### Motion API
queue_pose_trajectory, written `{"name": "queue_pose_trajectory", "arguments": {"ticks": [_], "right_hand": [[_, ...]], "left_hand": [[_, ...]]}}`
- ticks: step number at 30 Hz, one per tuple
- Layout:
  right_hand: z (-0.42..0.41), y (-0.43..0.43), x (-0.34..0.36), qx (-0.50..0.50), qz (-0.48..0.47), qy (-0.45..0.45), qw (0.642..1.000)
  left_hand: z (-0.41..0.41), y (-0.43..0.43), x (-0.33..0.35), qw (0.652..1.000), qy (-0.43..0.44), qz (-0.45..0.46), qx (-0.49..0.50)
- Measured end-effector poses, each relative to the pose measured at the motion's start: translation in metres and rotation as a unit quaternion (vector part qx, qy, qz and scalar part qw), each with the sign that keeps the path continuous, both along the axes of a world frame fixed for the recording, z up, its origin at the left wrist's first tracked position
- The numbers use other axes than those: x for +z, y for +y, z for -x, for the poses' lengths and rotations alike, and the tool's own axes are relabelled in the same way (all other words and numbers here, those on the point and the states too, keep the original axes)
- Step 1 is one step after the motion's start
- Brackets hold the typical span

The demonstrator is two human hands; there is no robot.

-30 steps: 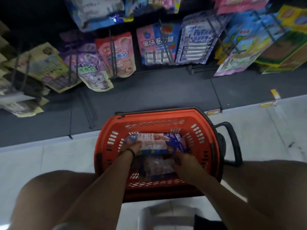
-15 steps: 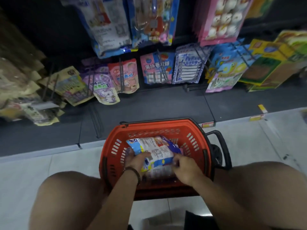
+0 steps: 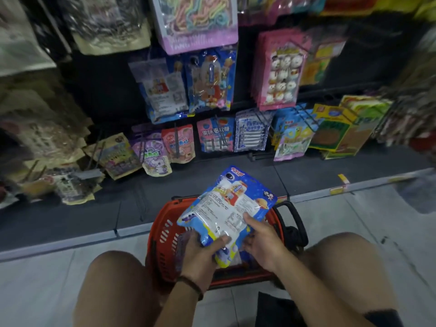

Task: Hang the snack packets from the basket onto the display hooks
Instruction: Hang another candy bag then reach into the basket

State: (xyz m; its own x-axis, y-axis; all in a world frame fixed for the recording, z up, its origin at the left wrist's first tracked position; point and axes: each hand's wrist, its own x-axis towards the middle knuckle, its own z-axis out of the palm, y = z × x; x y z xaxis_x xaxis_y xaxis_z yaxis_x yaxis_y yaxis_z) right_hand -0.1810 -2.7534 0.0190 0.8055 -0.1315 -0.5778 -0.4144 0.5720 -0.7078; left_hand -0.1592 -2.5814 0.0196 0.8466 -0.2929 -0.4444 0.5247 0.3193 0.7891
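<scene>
A crouching person holds a blue-and-white plastic snack packet (image 3: 226,206) just above an orange-red plastic shopping basket (image 3: 162,223) on the tiled floor, facing a dim rack of dark wire display hooks (image 3: 222,138). The left hand (image 3: 203,251), with a cord band at its wrist, wraps the packet's lower left corner with the thumb laid across the front. The right hand (image 3: 262,237) clasps the lower right edge. The pouch looks light, soft and glossy, and is likely to bend, crinkle and slide under a loose grip. Its contents may crush if squeezed, so its flat top seam seems the better place to pinch for hooking. No hang hole can be made out at that top edge, and it is unclear whether the hands hold one packet or two pressed together. Matching blue hanging packets (image 3: 210,79) appear higher on the rack. The basket's remaining stock is mostly covered by packet and hands, most hooks are buried under merchandise, and the edges of the view are blurred.
</scene>
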Motion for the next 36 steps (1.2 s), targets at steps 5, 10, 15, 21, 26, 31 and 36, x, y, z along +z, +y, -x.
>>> {"name": "queue_pose_trajectory", "arguments": {"ticks": [5, 10, 15, 21, 26, 31, 36], "right_hand": [[-0.004, 0.003, 0.007, -0.028, -0.016, -0.047, 0.998], [-0.008, 0.007, 0.012, -0.071, 0.070, -0.080, 0.992], [-0.014, 0.022, 0.038, -0.057, 0.215, -0.179, 0.958], [-0.024, 0.034, 0.058, 0.053, 0.464, -0.321, 0.824], [-0.032, 0.005, 0.084, 0.035, 0.526, -0.270, 0.806], [-0.053, -0.028, 0.102, 0.083, 0.460, -0.281, 0.838], [-0.071, -0.038, 0.109, 0.113, 0.368, -0.313, 0.868]], "left_hand": [[0.013, -0.004, 0.008, 0.997, -0.001, -0.069, 0.022], [0.001, 0.010, 0.019, 0.916, -0.135, -0.365, 0.103], [-0.003, -0.016, 0.062, 0.907, -0.264, -0.329, 0.006], [-0.036, -0.025, 0.086, 0.950, -0.227, -0.198, 0.079], [-0.070, 0.003, 0.096, 0.976, -0.156, -0.137, 0.057], [-0.093, 0.014, 0.111, 0.986, -0.155, -0.066, 0.007], [-0.117, 0.004, 0.129, 0.990, -0.122, -0.063, -0.014]]}}
